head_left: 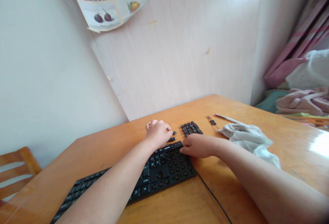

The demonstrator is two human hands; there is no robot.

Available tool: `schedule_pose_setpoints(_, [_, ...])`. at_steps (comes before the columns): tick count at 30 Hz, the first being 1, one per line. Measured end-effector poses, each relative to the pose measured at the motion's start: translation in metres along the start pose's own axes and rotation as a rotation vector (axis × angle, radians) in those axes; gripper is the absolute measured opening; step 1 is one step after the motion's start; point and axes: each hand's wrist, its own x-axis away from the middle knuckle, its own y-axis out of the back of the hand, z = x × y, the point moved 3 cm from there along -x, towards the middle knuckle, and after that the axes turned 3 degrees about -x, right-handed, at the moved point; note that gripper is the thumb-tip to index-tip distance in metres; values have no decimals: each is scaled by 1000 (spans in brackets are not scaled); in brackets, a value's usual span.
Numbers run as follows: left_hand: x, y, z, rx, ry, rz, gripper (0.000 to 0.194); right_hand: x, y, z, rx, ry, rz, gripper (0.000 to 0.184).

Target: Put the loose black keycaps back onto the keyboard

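Note:
A black keyboard (pixel 164 175) lies at a slant on the wooden table, its number pad and arrow area bare of keycaps. My left hand (pixel 158 132) is just beyond its top edge, fingers curled and partly hidden. Beside that hand's thumb are a few loose keycaps (pixel 172 139); whether the hand holds one does not show. At the keyboard's top right corner my right hand (pixel 195 145) is closed, thumb over the bare pad, fingers bent around the corner. Loose black keycaps (pixel 190 128) stand in rows just past the right hand.
Right of the keycap rows lie a small black part with wires (pixel 212 122), a white pen-like stick (pixel 227 117) and a crumpled pale cloth (pixel 248 138). The keyboard's cable (pixel 212 193) runs toward the front. A wooden chair (pixel 19 169) stands at the left, and a wall is behind the table.

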Motion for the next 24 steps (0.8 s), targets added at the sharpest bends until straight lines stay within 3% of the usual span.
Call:
schedule_pose_setpoints(7, [-25, -26, -3, -50, 40, 79, 24, 2, 1, 3, 17, -19, -5, 45])
schedule_pose_setpoints(14, [-34, -35, -7, -30, 50, 106, 10, 0, 0, 2, 32, 3, -14, 45])
schedule_pose_setpoints(18, [-33, -25, -7, -6, 34, 68, 9, 0, -1, 1, 33, 6, -15, 45])
schedule_pose_setpoints(24, [-9, 13, 8, 81, -56, -16, 10, 0, -1, 0, 5, 3, -20, 44])
